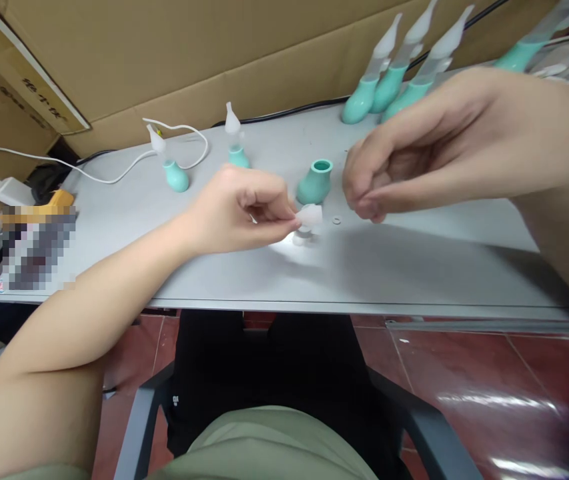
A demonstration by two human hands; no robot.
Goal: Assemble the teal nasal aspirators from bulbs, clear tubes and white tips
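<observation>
My left hand (pixel 251 210) pinches a white translucent nozzle tip (pixel 310 215) between thumb and forefinger, low over the table. Just below that tip is a small clear-white piece (pixel 303 237); whether the two are joined I cannot tell. An open teal rubber bulb (pixel 315 187) lies tilted behind, its round mouth facing up. To the right of the tip lies a small pale ring (pixel 337 220). My right hand (pixel 429 147) hovers right of the bulb, thumb and fingers pressed together. Anything between those fingertips is hidden.
Several assembled teal nasal aspirators (pixel 361 100) stand at the back right, partly behind my right hand. Two more, a left aspirator (pixel 177 175) and a nearer one (pixel 237 155), stand left of centre. A white cable (pixel 109 180) crosses the grey table (pixel 244 283), with cardboard (pixel 214 53) behind.
</observation>
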